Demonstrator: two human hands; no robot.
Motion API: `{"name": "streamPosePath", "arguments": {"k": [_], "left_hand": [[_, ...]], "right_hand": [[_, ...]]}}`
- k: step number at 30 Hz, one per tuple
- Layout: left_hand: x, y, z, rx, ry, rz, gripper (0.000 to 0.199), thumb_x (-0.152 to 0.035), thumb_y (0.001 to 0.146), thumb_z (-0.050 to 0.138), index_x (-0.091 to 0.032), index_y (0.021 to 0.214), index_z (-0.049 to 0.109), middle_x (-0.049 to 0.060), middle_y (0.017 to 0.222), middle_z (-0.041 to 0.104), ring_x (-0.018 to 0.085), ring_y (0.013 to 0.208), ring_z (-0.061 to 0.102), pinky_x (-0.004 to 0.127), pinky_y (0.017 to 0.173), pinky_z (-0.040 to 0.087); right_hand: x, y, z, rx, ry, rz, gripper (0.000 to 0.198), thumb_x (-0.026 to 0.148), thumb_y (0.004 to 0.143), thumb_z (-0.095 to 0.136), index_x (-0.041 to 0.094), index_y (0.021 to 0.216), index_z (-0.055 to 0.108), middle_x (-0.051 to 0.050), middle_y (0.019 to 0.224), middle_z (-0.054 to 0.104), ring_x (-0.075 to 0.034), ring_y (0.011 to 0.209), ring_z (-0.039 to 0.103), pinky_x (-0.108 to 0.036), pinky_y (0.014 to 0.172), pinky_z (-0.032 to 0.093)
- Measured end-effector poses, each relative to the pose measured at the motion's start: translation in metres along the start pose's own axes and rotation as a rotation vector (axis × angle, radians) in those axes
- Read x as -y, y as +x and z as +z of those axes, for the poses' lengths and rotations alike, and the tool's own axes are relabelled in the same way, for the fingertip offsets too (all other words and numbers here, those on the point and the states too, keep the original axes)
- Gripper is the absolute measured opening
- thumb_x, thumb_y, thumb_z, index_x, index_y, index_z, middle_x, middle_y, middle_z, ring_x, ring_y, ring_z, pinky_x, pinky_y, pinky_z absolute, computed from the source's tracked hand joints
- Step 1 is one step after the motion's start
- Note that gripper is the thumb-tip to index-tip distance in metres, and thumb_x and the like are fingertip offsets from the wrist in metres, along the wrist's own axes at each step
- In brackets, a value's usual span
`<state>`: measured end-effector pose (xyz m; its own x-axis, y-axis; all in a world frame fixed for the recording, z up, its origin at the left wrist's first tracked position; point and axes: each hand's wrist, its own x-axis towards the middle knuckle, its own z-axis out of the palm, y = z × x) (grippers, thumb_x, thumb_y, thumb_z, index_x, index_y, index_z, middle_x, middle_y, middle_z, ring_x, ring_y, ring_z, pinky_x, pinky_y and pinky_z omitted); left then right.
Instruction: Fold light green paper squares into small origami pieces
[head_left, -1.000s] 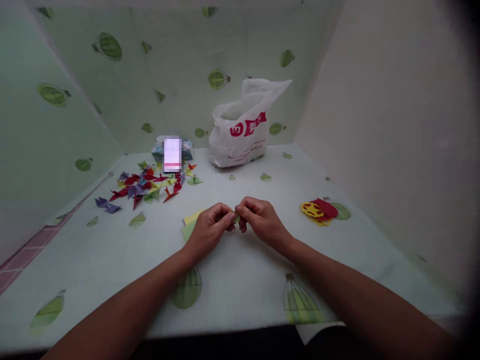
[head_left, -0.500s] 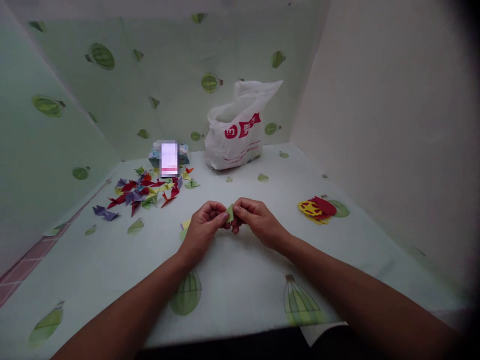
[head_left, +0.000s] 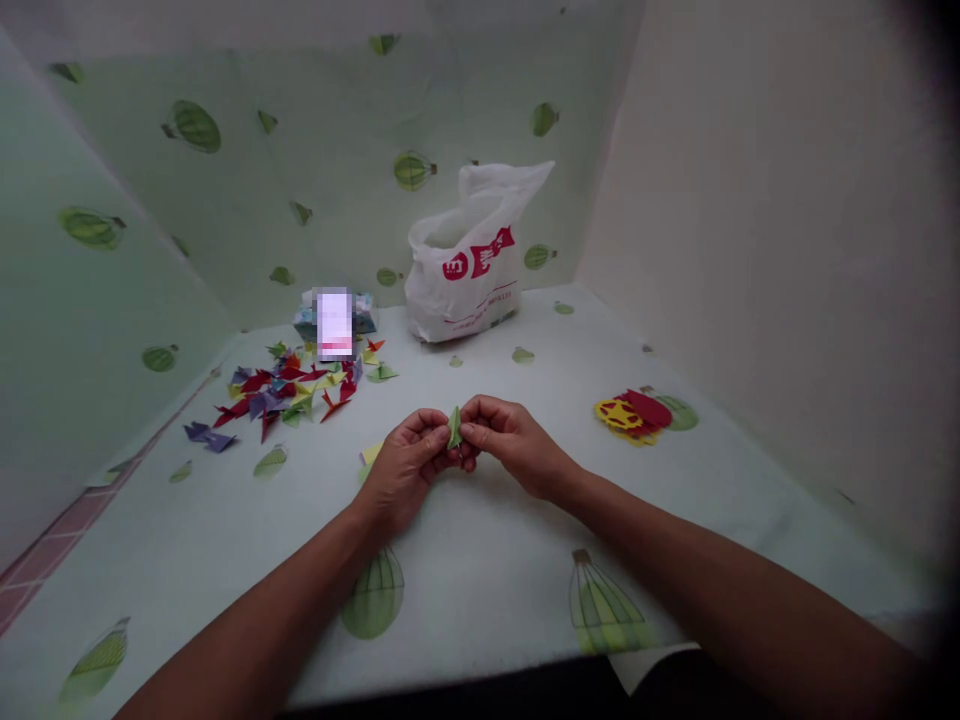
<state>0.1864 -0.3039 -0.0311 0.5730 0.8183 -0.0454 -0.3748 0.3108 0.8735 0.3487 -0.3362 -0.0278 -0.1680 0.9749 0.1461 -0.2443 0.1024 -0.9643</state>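
Head view: treat the small folded green paper [head_left: 454, 428], pinched by left hand [head_left: 405, 462] and right hand [head_left: 514, 442] above the counter [head_left: 480, 570], as probably light and easily creased, holding by the folded edges.

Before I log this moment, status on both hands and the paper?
Left hand and right hand pinching folded green paper. Left hand hiding part of yellow paper. White plastic bag standing beyond.

It looks like a home craft corner: balloon-print wall [head_left: 322, 110] and bench [head_left: 487, 560], folded papers [head_left: 296, 392] left of a plastic bag [head_left: 465, 285].
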Motion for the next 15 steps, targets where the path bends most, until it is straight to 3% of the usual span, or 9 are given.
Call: {"name": "streamPosePath", "arguments": {"k": [6, 15], "left_hand": [[0.0007, 0.0008, -0.0026, -0.014, 0.113, 0.037, 0.018, -0.023, 0.08, 0.075, -0.017, 0.087, 0.06, -0.002, 0.078, 0.062, 0.011, 0.069, 0.061, 0.027, 0.073, 0.05], [-0.0004, 0.002, -0.0036, -0.031, 0.18, -0.035, 0.019, -0.029, 0.078, 0.078, -0.015, 0.086, 0.068, 0.0, 0.084, 0.064, 0.009, 0.071, 0.058, 0.025, 0.074, 0.048]], "right_hand": [[0.0044, -0.001, 0.0015, -0.025, -0.143, -0.002, 0.011, 0.022, 0.078, 0.063, 0.018, 0.075, 0.053, 0.004, 0.063, 0.059, -0.009, 0.055, 0.056, -0.025, 0.056, 0.047], [0.0042, -0.0015, 0.0013, -0.134, -0.29, -0.017, 0.013, 0.02, 0.075, 0.062, 0.019, 0.067, 0.052, 0.006, 0.057, 0.055, -0.008, 0.049, 0.052, -0.022, 0.048, 0.041]]}}
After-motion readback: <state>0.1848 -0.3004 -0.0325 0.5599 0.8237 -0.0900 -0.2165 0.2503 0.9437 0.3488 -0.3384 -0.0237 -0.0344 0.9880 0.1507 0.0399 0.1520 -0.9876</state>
